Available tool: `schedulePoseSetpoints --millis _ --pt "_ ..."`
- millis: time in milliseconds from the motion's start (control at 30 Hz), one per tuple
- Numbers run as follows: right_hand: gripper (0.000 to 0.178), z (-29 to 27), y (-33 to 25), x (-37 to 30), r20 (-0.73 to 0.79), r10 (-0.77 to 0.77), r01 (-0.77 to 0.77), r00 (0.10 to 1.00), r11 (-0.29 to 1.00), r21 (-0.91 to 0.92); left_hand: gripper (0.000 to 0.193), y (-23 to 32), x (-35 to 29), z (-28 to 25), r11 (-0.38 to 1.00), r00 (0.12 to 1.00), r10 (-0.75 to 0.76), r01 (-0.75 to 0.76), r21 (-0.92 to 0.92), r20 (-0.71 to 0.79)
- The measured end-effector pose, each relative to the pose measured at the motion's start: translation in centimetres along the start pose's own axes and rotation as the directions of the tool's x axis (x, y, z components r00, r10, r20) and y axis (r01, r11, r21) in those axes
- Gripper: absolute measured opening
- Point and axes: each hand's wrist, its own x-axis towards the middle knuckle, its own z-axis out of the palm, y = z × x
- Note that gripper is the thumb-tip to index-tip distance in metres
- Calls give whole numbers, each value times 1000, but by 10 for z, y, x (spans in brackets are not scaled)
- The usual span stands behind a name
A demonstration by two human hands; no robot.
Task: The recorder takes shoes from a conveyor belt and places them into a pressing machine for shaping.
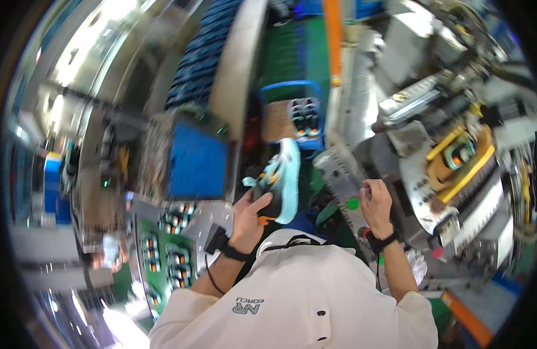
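Observation:
My left hand (pixel 248 221) is closed round a sneaker (pixel 287 177) with a dark upper, orange accents and a pale turquoise sole. The shoe stands nearly on end in front of me, its sole facing right. My thumb lies across the dark upper. To the right, my right hand (pixel 376 200) hovers beside a metal control panel (pixel 338 168) with a green button (pixel 352 203). Its fingers are loosely bent, and nothing shows in them. Both wrists wear black bands. Farther right, another shoe (pixel 457 156) sits in a yellow-edged fixture (pixel 477 166) on a machine.
Ahead on the green floor, a blue crate (pixel 288 84) holds a pair of shoes and cardboard. A machine with a blue panel (pixel 198 163) stands at left. Several shoes (pixel 178 264) rest on a green surface at lower left. Another person's hand (pixel 114 256) shows at far left.

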Motion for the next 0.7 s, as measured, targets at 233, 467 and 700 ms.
schedulePoseSetpoints --millis 233,467,700 --pt "25 136 95 -22 26 -288 287 957 935 -207 33 -38 -58 -96 993 965 74 -96 -75 -252" --pt "29 124 55 27 -1 -236 233 972 959 -159 28 -51 -100 -206 922 775 11 -251 -293 -631" --pt "14 113 -259 195 12 -606 591 795 779 209 26 -78 -81 -436 892 376 65 -438 -115 -924"
